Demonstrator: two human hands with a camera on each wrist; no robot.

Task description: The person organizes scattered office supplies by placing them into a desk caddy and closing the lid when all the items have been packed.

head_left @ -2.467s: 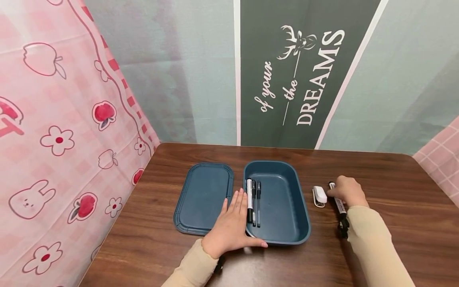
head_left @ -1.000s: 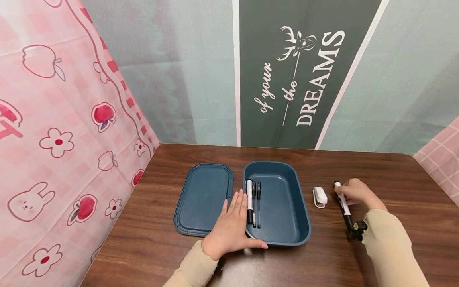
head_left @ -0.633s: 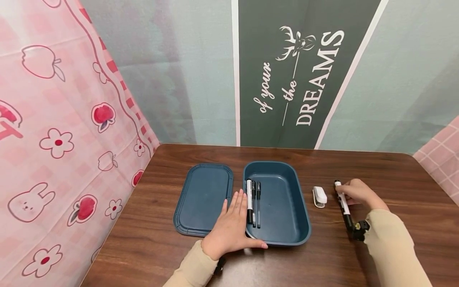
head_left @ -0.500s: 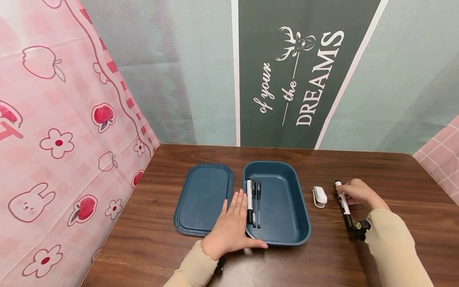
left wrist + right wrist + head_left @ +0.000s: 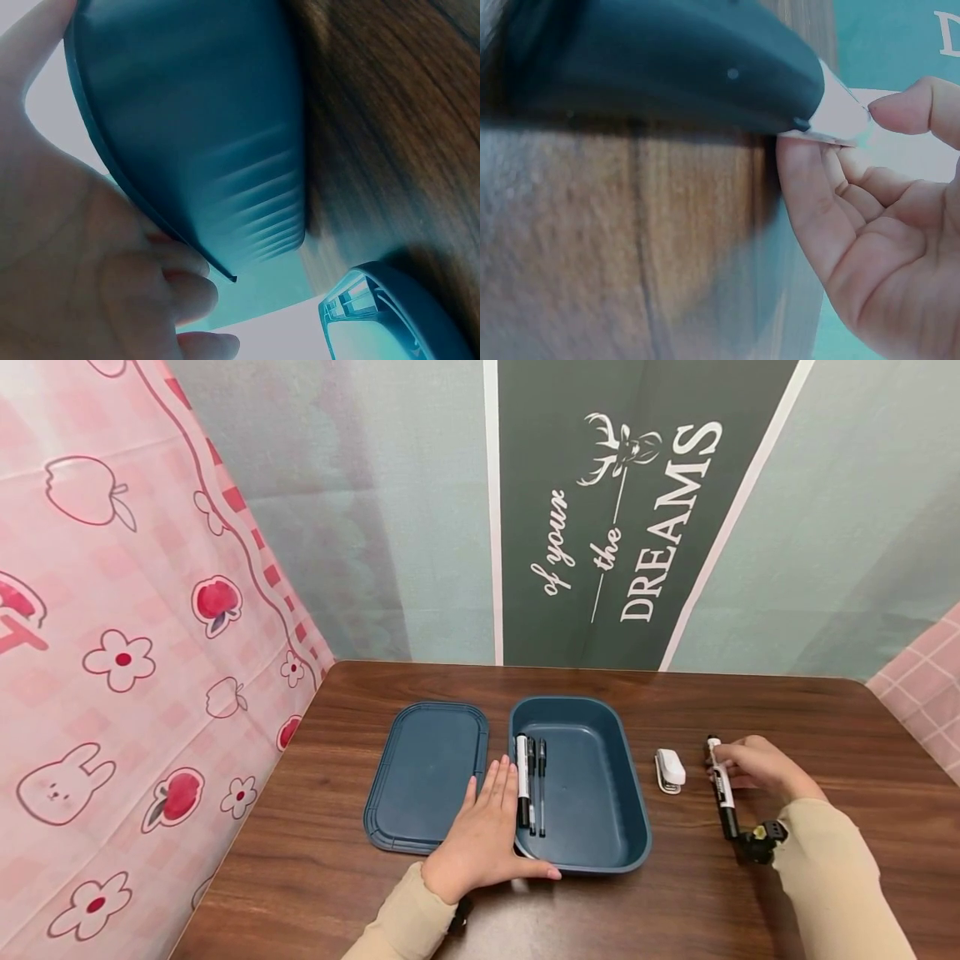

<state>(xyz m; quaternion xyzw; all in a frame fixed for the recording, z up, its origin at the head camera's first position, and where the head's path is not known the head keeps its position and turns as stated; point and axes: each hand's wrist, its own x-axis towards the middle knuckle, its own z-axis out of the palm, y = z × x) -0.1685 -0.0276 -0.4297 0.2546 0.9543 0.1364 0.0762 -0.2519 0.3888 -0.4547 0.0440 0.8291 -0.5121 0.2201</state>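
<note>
While the left hand (image 5: pixel 480 839) lies flat with fingers spread against the blue tray (image 5: pixel 600 827), apparently steadying it, the right hand (image 5: pixel 753 764) at three o'clock pinches a black-and-white marker (image 5: pixel 723 793) on the surface (image 5: pixel 315 877); its label is unreadable. The backdrop (image 5: pixel 630 518) reads "of your the DREAMS".

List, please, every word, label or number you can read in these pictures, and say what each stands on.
"of your" – white script on the dark green wall banner.
"the" – same banner, beside a thin line under a deer-head emblem.
"DREAMS" – white capitals, same banner.
Print on the marker that the right hand holds: too small to read.
Pens in the blue box, white stapler: no readable text.
</note>
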